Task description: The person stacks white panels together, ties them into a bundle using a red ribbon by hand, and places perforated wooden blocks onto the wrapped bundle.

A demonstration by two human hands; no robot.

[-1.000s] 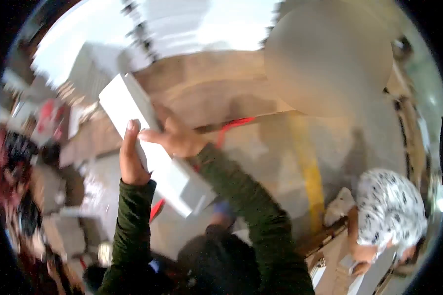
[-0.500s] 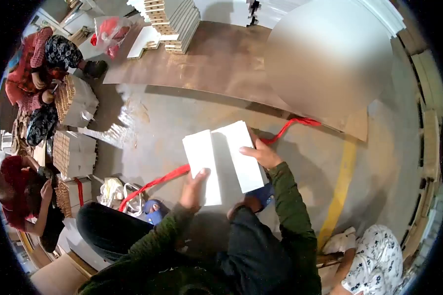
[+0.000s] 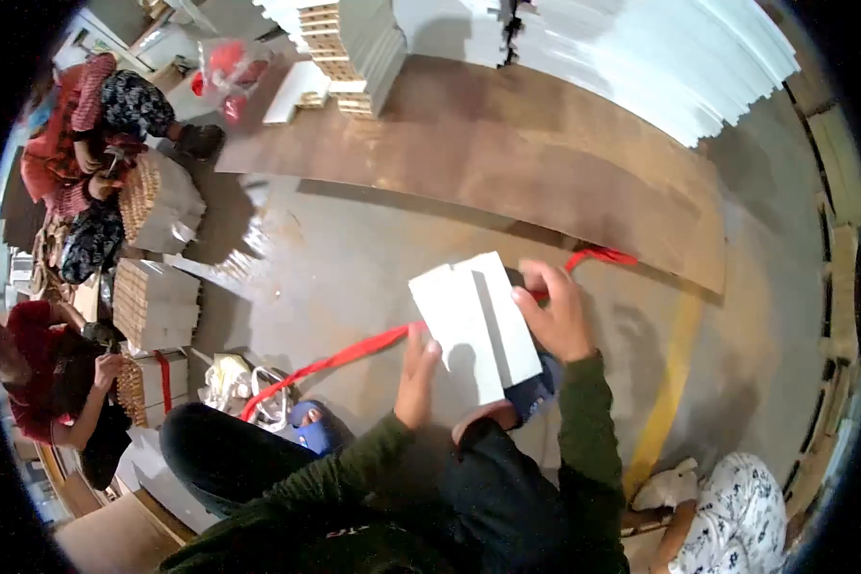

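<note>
The white rectangular boards (image 3: 455, 320), gripped at both sides a moment ago, now lie over the red strap (image 3: 354, 350) between the left hand (image 3: 414, 383) and right hand (image 3: 562, 318), whose loosely spread fingers appear to have released them.

Dark green sleeves, dark trousers, blue open-toed footwear (image 3: 321, 430)

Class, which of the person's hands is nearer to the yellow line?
Right. The right hand is beside the white pieces, on their side toward the yellow line; the left hand is by their opposite side, farther from it.
</note>
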